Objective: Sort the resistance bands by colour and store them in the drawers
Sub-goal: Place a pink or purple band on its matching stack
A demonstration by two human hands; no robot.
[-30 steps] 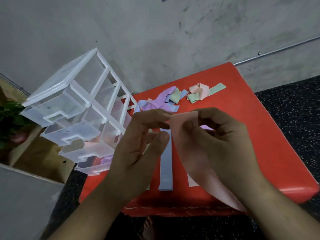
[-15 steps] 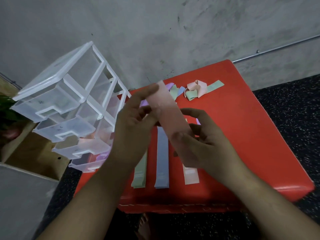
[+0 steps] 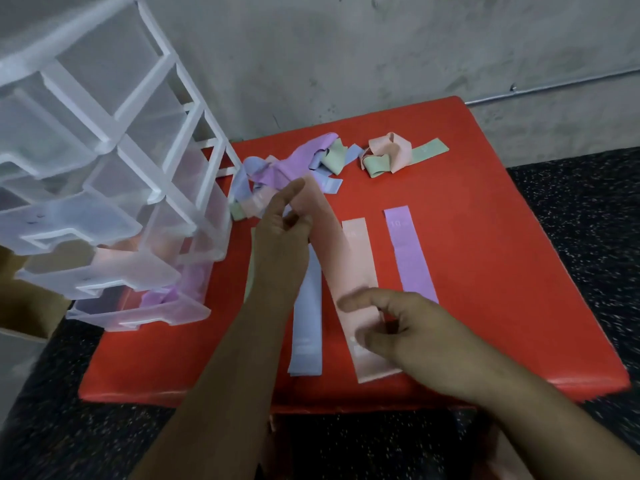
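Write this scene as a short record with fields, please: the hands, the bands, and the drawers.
Surface: red table
Left hand: pinches upper end of pink band
Right hand: at its lower end, blurred, hold unclear
Laid flat: blue band, second pink band, purple band, green band mostly hidden
Unsorted: tangled pile near the wall
Drawer unit: lower drawers hold pink and purple bands

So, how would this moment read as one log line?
left hand: pinches pink band top | right hand: at its lower end, grip unclear | surface: red table
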